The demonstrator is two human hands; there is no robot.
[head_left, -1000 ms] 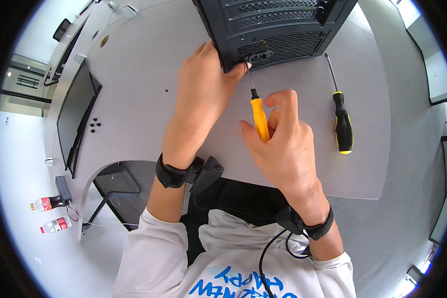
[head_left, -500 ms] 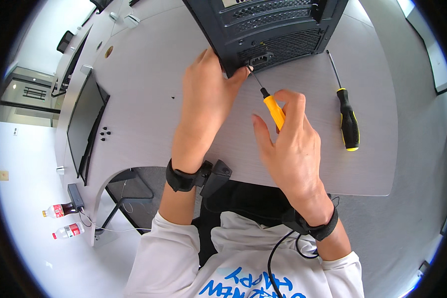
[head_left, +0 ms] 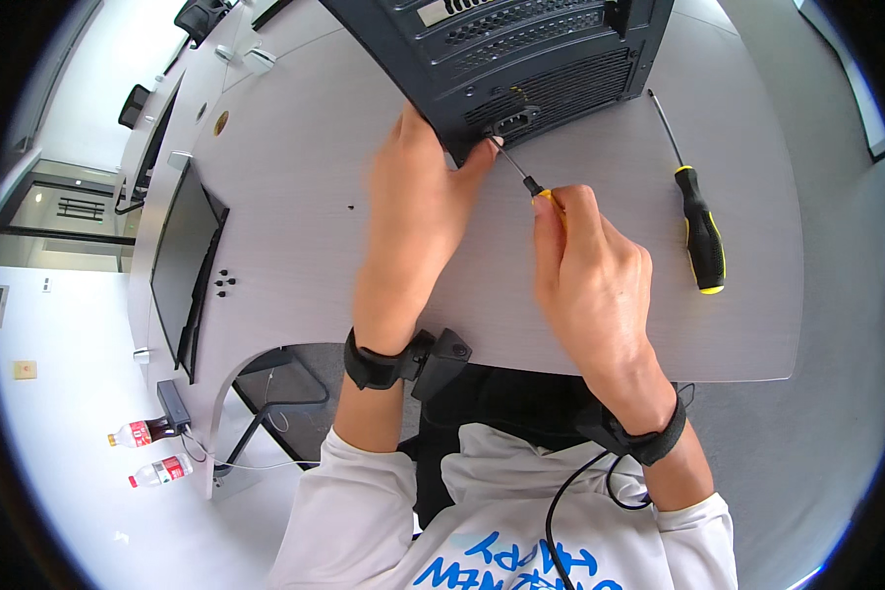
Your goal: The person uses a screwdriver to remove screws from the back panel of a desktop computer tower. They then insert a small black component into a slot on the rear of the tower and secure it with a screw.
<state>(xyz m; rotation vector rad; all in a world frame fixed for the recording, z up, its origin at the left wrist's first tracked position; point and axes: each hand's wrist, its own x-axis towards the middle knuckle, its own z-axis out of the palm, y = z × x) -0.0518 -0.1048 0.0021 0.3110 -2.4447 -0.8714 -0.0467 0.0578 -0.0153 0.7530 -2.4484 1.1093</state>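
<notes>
Right hand (head_left: 595,275) is wrapped tight around a yellow screwdriver (head_left: 531,182), its tip at the back corner of the black computer case (head_left: 521,59). Left hand (head_left: 418,211) lies flat against that corner, fingers together. Another screwdriver (head_left: 696,221) rests on the grey surface (head_left: 295,197).

Pale grey wood-grain curved desk (head_left: 295,197) w/ dark flat monitor (head_left: 182,265) at left, two plastic bottles (head_left: 152,450) on white floor (head_left: 59,472).

White long sleeves, blue chest print, a black strap with cable on each wrist.
</notes>
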